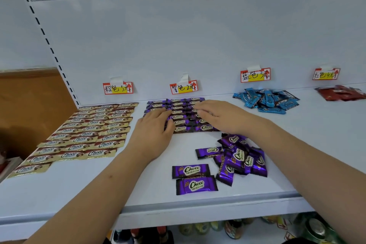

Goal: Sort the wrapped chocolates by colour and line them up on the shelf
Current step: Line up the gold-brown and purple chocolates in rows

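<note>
Resting on the purple rows (183, 114), both of your hands lie flat with the fingers stretched out and nothing pinched in them. Your left hand (155, 127) covers the left side of those rows, its fingertips on the wrappers; your right hand (217, 116) lies across their right side, palm down.

Take the purple rows as your landmark. They sit on the white shelf (154, 194) directly below the purple price tag (183, 86), which is taped to the back panel. Just nearer to you than the rows and a little right lies a loose heap of purple chocolates (240, 157), tumbled over one another. Left of that heap one purple piece (208, 152) lies alone, and nearer still to the shelf's front edge two more purple pieces (193, 177) lie side by side, apart from the heap.

Left of the purple rows, the gold chocolates (89, 134) are set out in three neat columns, running from the back panel toward the front edge, under their own tag (117, 88). Right of the purple rows, well apart, a jumbled pile of blue chocolates (266, 100) sits under the blue tag (255, 75). Farther right again, red chocolates (340, 93) lie in a pile below the red tag (326, 74).
</note>
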### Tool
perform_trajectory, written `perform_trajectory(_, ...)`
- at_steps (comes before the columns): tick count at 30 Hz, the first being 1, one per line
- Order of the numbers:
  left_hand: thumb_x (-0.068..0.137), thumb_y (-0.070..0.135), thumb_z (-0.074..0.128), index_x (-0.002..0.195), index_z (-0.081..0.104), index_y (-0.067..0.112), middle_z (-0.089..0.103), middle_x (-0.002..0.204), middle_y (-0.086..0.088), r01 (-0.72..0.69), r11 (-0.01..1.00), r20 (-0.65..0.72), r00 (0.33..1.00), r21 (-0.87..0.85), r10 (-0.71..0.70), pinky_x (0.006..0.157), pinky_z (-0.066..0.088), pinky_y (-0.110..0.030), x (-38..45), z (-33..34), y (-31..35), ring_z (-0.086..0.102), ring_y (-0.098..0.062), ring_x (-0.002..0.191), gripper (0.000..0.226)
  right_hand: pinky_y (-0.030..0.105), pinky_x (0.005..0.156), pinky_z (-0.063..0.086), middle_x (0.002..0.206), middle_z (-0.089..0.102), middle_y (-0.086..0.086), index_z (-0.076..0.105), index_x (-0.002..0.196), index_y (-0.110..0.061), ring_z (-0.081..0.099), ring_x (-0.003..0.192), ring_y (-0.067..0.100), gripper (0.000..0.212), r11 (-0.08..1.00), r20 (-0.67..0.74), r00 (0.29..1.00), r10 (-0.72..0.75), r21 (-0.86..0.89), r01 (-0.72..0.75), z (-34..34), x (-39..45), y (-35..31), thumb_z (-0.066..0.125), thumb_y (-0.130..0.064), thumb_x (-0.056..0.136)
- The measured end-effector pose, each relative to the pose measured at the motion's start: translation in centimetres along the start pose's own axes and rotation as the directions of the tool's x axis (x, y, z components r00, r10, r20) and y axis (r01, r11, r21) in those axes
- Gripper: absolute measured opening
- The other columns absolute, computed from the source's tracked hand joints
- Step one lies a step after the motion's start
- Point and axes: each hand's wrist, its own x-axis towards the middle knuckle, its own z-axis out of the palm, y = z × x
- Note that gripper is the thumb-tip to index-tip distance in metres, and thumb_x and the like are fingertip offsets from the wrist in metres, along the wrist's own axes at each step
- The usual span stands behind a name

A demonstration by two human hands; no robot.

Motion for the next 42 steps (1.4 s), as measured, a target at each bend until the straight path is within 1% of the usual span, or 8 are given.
perform_trajectory(7,0.104,0.036,0.030,0.144,0.047,0.024,0.042,0.152,0.004,-0.006,1.000,0.050,0.999,0.010,0.005,0.114,0.029,-0.037,-0.1,0.0,0.3,0.035,-0.015,0.139,0.046,0.032,0.111,0.033,0.143,0.051,-0.001,0.052,0.138,-0.019,0.044,0.132,0.015,0.052,0.999,0.053,0.999,-0.003,0.045,0.000,0.8,-0.5,0.7,0.028,-0.048,0.103)
perform_trajectory(10,0.102,0.032,0.037,0.135,0.056,0.022,0.050,0.142,0.003,0.027,1.000,-0.032,0.999,-0.005,-0.027,0.107,0.036,-0.037,-0.6,-0.8,0.1,0.044,-0.018,0.130,0.040,0.025,0.109,0.030,0.145,0.048,-0.005,0.050,0.141,-0.022,0.042,0.132,0.010,0.048,0.997,-0.024,0.999,-0.048,0.053,0.049,0.6,-0.6,0.8,0.031,-0.045,0.103)
perform_trajectory(14,0.097,0.023,0.046,0.120,0.065,0.015,0.058,0.125,-0.003,0.152,0.988,-0.127,0.980,-0.039,-0.156,0.097,0.041,-0.037,-1.2,-1.8,-1.2,0.049,-0.022,0.115,0.031,0.033,0.097,0.043,0.120,0.062,-0.003,0.064,0.121,-0.021,0.054,0.111,0.012,0.043,0.998,-0.095,0.994,-0.059,0.024,0.061,0.5,-0.7,1.1,0.032,-0.044,0.103)
perform_trajectory(22,0.097,0.022,0.044,0.125,0.063,0.016,0.055,0.128,-0.005,0.202,0.979,-0.026,0.979,-0.007,-0.202,0.100,0.042,-0.040,-1.4,-1.7,-0.9,0.047,-0.024,0.119,0.035,0.037,0.098,0.044,0.118,0.062,-0.002,0.064,0.120,-0.022,0.056,0.108,0.012,0.045,0.997,-0.040,0.998,-0.053,0.052,0.055,0.7,-1.0,0.8,0.031,-0.048,0.101)
perform_trajectory(27,0.096,0.019,0.046,0.129,0.061,0.019,0.055,0.132,0.000,0.029,0.997,-0.063,0.997,-0.065,-0.033,0.100,0.040,-0.034,-1.6,-1.9,-0.6,0.047,-0.019,0.121,0.037,0.026,0.088,0.043,0.109,0.062,-0.005,0.069,0.111,-0.021,0.054,0.100,0.008,0.036,0.995,-0.147,0.985,-0.086,0.032,0.092,-0.1,-1.2,0.6,0.038,-0.037,0.103)
perform_trajectory(31,0.096,0.030,0.031,0.136,0.056,0.026,0.053,0.134,0.009,-0.165,0.986,0.068,0.984,-0.036,0.167,0.105,0.035,-0.033,-1.7,-1.6,0.3,0.045,-0.012,0.125,0.047,0.025,0.077,0.045,0.099,0.063,-0.005,0.071,0.101,-0.024,0.054,0.087,0.006,0.034,0.998,-0.131,0.991,-0.038,0.035,0.043,-0.1,-1.4,0.8,0.041,-0.040,0.100)
perform_trajectory(39,0.097,0.031,0.026,0.137,0.054,0.031,0.053,0.132,0.012,-0.188,0.982,0.086,0.979,0.032,0.184,0.102,0.027,-0.030,-1.7,-1.3,0.0,0.043,-0.010,0.122,0.049,0.011,0.071,0.038,0.102,0.062,-0.008,0.071,0.105,-0.023,0.054,0.089,0.003,0.028,0.995,-0.121,0.991,-0.053,0.077,0.062,0.0,-1.6,0.5,0.047,-0.036,0.100)
perform_trajectory(42,0.092,0.030,0.032,0.128,0.062,0.028,0.057,0.125,0.013,-0.223,0.974,0.029,0.974,-0.026,0.224,0.096,0.028,-0.024,-1.9,-1.8,0.2,0.046,-0.008,0.117,0.047,0.017,0.075,0.042,0.098,0.062,-0.011,0.071,0.100,-0.025,0.056,0.087,0.002,0.020,0.992,-0.152,0.986,-0.066,0.097,0.081,-0.3,-1.7,0.2,0.053,-0.033,0.098)
